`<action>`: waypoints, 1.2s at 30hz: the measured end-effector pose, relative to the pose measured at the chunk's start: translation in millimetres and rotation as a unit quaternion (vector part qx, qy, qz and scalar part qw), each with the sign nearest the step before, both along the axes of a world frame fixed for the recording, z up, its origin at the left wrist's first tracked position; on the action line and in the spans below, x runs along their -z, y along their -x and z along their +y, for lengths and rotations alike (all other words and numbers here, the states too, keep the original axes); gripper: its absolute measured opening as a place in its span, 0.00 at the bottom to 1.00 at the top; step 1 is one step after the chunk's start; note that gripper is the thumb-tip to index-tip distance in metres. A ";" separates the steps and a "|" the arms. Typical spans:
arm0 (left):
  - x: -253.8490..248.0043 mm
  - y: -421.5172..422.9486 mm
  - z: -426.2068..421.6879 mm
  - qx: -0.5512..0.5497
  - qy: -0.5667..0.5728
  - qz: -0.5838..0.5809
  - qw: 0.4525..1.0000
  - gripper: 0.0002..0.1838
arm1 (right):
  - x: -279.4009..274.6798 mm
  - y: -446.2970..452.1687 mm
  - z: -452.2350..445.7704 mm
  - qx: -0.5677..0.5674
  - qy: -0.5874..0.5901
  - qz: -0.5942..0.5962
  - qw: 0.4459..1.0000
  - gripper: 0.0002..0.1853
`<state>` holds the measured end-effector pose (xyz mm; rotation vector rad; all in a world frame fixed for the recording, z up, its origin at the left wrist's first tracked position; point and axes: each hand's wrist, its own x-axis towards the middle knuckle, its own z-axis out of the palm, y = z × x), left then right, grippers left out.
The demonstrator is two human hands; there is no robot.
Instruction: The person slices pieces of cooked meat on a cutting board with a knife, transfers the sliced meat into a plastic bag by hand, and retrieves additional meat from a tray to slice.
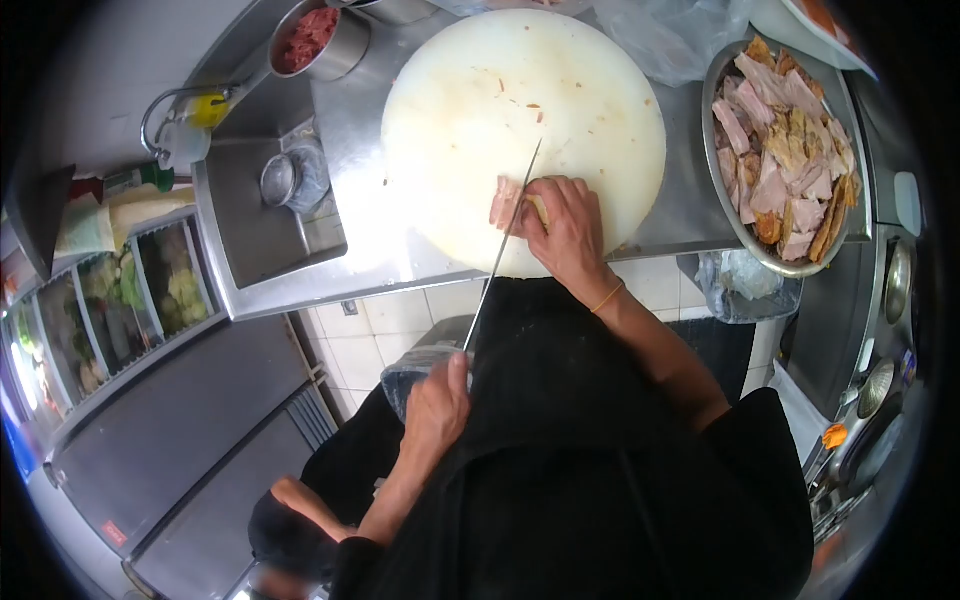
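Note:
My left hand (435, 405) is closed round the handle of a long, thin knife (492, 275). Its blade reaches up over the edge of a round white cutting board (450, 120) and crosses a piece of pale pink cooked meat (505, 200). On the blade's right side, my right hand (567, 222) presses the rest of the meat to the board with bent fingers. That part is mostly hidden under the hand. Whether the blade has cut through, I cannot tell. Small brown crumbs (535, 106) lie farther up the board.
An oval metal tray (712, 150) heaped with sliced meat stands right of the board. At left are a sink (225, 215) and a metal pot (345, 50) of raw red meat. A clear plastic bag (670, 40) lies behind. Another person's bare arm (312, 505) shows lower left.

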<state>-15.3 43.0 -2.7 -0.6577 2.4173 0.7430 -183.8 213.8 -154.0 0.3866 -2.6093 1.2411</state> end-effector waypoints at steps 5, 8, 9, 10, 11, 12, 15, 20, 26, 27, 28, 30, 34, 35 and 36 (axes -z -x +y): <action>-10.7 -33.2 -7.7 0.029 0.082 -0.075 0.993 0.27 | 1.5 1.8 -0.5 0.004 -0.005 0.000 1.000 0.08; 13.5 -25.1 -6.6 0.029 0.072 -0.081 0.994 0.29 | 1.5 0.9 -2.1 -0.002 -0.007 -0.003 1.000 0.07; 25.7 -18.6 -5.8 0.036 0.060 -0.054 0.996 0.29 | 2.5 1.4 -2.4 -0.001 -0.006 0.000 1.000 0.08; 35.9 -6.2 -3.2 0.044 0.046 -0.026 0.998 0.30 | 2.7 1.4 -1.6 0.000 -0.007 0.004 1.000 0.08; 42.6 4.0 -1.7 0.050 0.032 0.003 0.998 0.30 | 2.3 -0.3 -0.3 -0.003 0.000 0.008 1.000 0.08; 39.2 16.1 1.1 0.033 0.026 -0.011 0.999 0.31 | 1.5 -1.8 1.5 -0.010 0.006 0.013 1.000 0.08; 22.8 43.4 3.5 0.003 0.014 -0.016 1.000 0.31 | 2.7 4.4 3.6 -0.007 0.017 0.020 1.000 0.08; -0.8 -0.3 4.2 -0.006 0.014 -0.029 0.999 0.31 | 3.1 -0.3 2.6 0.005 0.008 0.007 1.000 0.08; 3.3 -26.6 -1.2 0.021 0.063 -0.089 0.994 0.31 | 3.6 -0.2 2.4 -0.003 0.013 0.017 1.000 0.09; 12.5 -26.5 -1.9 0.024 0.069 -0.088 0.993 0.32 | 4.5 0.4 1.9 -0.003 0.010 0.017 1.000 0.09; 26.9 -21.0 -2.5 0.028 0.076 -0.083 0.993 0.32 | 5.3 2.5 0.8 0.000 0.007 0.021 1.000 0.09; 33.9 -6.4 2.8 0.042 0.078 -0.074 0.993 0.35 | 4.6 1.7 1.1 -0.003 0.010 0.030 1.000 0.09; 7.8 20.8 7.7 0.007 0.055 -0.099 0.994 0.37 | 2.7 2.6 4.3 -0.013 0.025 0.052 0.998 0.09; 4.1 12.6 3.3 -0.001 0.056 -0.090 0.994 0.36 | 2.4 5.7 5.5 -0.019 0.029 0.045 0.998 0.09; 1.0 4.5 0.6 -0.005 0.056 -0.087 0.995 0.36 | -0.3 4.1 8.2 -0.021 0.032 0.032 0.999 0.10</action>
